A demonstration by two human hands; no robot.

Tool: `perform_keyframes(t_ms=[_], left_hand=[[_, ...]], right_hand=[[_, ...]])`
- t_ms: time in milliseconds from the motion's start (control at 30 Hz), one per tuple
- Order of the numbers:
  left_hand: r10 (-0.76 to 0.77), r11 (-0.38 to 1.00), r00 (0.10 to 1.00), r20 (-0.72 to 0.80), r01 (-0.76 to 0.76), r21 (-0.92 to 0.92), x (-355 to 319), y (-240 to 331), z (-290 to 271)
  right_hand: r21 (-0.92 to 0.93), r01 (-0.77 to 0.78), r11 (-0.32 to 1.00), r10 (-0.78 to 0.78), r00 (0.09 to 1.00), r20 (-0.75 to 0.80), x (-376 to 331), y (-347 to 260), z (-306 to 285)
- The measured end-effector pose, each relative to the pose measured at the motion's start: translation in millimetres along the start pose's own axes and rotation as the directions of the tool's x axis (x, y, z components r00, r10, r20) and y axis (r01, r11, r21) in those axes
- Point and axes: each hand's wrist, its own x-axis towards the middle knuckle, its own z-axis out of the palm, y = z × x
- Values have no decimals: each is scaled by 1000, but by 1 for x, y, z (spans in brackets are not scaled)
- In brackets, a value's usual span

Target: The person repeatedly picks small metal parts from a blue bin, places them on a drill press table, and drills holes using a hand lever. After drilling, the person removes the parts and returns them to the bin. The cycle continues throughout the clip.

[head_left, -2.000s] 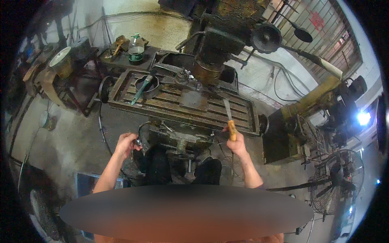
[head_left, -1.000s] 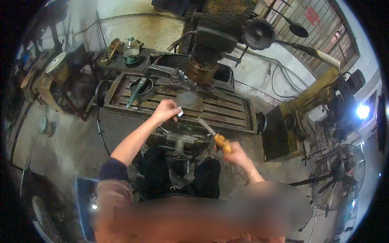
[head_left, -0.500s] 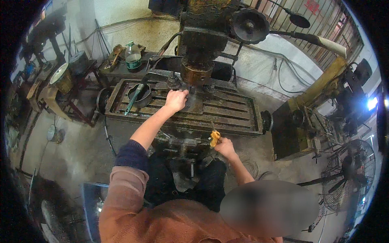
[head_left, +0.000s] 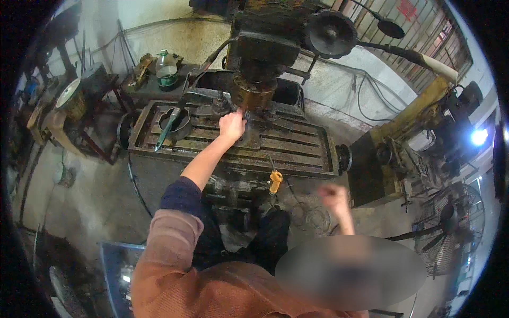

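My left hand (head_left: 232, 126) is closed on the slotted table (head_left: 297, 142) of a dirty milling machine, just below and left of its spindle head (head_left: 254, 94). What its curled fingers hold, if anything, is hidden. A yellow air blow gun (head_left: 275, 181) with a thin nozzle hangs at the table's front edge, apart from both hands. Off to the right of it, my right hand (head_left: 333, 197) is in the air, blurred by motion, and its fingers cannot be made out.
A brush (head_left: 167, 130) rests across a round pan (head_left: 183, 127) on the table's left. Behind stands a plastic bottle (head_left: 166, 70). Handwheels flank the table, the right one (head_left: 344, 158) near a yellowish machine column. A fan (head_left: 450, 228) is at right, a blue bin (head_left: 108, 265) lower left.
My right hand has let go of the yellow blow gun and moved right, away from it. My left hand stays near the spindle. The whole view has shifted slightly.
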Motion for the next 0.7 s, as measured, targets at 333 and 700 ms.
perform_keyframes(t_ms=[333, 700], left_hand=[[-95, 995, 994, -46, 96, 17, 3, -15, 6], [-102, 995, 995, -9, 102, -19, 6, -8, 6]], right_hand=[[293, 856, 425, -662, 515, -545, 91, -300, -189], [131, 939, 317, -673, 321, -666, 61, -190, -108]])
